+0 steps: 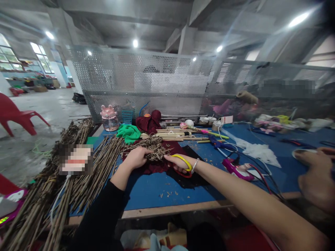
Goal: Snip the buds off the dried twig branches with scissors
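A bunch of dried, curled brown leaves on thin stems [157, 148] lies over a dark red cloth [150, 169] in front of me. My left hand [137, 157] is closed on the left side of this bunch. At its right side is my right hand [180, 162], with the thumb and fingertips against the leaves. Scissors [187, 161] with a yellow and a red handle loop sit in my right hand; their blades are hidden. Under the right hand lies a black cloth [191, 179].
Long dry stalks [96, 170] pile up at the left, a phone-like device [75, 159] on them. Behind stand a pink-lidded bottle [108, 118] and a green cloth [128, 133]. Right are a purple device [237, 169], cables, and a co-worker's hand [318, 170]. A perforated metal screen [117, 76] closes the back.
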### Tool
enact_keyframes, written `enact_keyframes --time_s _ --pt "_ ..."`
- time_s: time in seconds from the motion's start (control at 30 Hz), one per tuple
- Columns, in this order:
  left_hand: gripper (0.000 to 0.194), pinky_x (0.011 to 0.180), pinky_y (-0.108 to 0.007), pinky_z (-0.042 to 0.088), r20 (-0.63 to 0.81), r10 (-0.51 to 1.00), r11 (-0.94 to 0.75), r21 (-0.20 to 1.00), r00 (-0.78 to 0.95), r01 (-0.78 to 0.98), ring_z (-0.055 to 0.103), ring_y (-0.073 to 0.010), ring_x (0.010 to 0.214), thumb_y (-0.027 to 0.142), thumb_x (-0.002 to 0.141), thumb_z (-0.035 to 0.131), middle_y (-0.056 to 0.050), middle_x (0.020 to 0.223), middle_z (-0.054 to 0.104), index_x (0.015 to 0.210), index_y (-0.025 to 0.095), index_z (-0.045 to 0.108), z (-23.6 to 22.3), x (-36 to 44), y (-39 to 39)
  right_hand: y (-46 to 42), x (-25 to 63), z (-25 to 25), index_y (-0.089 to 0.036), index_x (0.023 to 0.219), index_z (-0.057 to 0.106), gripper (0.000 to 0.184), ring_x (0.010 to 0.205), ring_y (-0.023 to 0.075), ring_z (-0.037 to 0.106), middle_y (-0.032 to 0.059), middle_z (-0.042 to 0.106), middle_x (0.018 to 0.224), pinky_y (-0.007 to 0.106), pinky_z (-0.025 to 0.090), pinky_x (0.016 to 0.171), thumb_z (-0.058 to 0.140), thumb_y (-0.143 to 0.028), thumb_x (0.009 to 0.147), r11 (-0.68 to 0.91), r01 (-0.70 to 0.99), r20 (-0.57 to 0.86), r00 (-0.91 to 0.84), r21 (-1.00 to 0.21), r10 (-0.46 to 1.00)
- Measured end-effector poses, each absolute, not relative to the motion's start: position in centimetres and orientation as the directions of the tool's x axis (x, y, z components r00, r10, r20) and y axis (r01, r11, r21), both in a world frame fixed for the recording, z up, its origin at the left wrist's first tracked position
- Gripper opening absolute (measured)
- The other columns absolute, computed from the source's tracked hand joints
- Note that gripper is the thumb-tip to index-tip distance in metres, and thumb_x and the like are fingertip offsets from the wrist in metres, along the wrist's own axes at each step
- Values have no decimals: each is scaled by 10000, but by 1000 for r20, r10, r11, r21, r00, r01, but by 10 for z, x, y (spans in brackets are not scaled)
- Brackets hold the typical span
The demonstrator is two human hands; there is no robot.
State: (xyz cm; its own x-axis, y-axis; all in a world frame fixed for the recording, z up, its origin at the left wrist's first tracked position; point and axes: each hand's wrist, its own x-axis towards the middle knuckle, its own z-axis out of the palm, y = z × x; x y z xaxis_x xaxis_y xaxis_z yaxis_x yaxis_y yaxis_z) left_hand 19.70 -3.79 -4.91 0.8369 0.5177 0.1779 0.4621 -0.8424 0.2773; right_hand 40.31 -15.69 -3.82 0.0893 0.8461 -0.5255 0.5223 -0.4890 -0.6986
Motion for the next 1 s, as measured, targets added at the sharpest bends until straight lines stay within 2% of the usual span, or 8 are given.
enact_keyframes --time_s 0.17,0.33,0.53,0.63,0.73,0.8,0.9,1.0 --pt "550 957 -274 380 278 577 -806 345 768 481 545 -191 1070 88 637 484 -33 1158 614 1166 210 573 -40 186 -29 -174 431 -25 -197 846 461 534 328 26 161 -108 231 470 106 161 286 304 -702 778 -495 271 -533 -86 -825 842" --pt "538 951 -287 378 300 620 -783 292 725 549 528 -204 1083 89 672 501 -80 1185 583 1201 179 523 -38 204 -11 -185 466 -22 -203 949 424 621 369 33 233 -82 331 567 123 232 311 260 -762 733 -455 31 -443 -296 -890 846" --pt "673 947 -447 348 141 728 -684 210 671 698 403 -283 1202 324 738 548 -140 1334 415 1348 207 289 -52 240 4 -184 479 -26 -178 1005 425 734 408 54 309 -53 381 599 163 314 352 256 -812 675 -408 -21 -366 -402 -913 839" --pt "763 988 -536 256 162 727 -686 211 668 696 296 -312 1267 314 704 560 -134 1398 327 1377 222 211 -44 241 0 -191 488 -18 -167 1013 435 742 422 63 311 -40 393 613 176 321 355 251 -805 684 -362 -23 -324 -395 -932 860" --pt "678 1023 -553 184 377 674 -725 172 635 667 247 -313 1282 277 713 538 -110 1386 347 1345 219 298 -29 246 -18 -202 500 -5 -161 1021 449 750 445 81 328 -26 397 630 192 326 362 220 -797 697 -295 -49 -267 -300 -954 916" --pt "484 1019 -454 264 450 582 -795 136 678 591 385 -258 1191 229 766 471 -96 1257 485 1249 204 443 -24 257 -37 -207 506 2 -168 1021 457 757 454 90 330 -24 388 631 205 334 377 193 -800 698 -242 -79 -221 -213 -967 952" --pt "283 851 -309 425 238 400 -917 101 885 387 550 -192 941 238 841 389 -75 991 616 985 204 631 -31 283 -63 -211 508 8 -192 1016 461 741 464 97 321 -25 376 629 219 342 410 152 -792 708 -164 -116 -152 -100 -980 983" --pt "227 747 -292 454 140 394 -919 74 908 387 575 -215 875 258 819 472 -95 923 632 902 170 663 -49 308 -77 -214 507 5 -212 1023 454 730 473 104 312 -23 372 632 224 340 423 106 -778 721 -145 -107 -144 -14 -984 989"
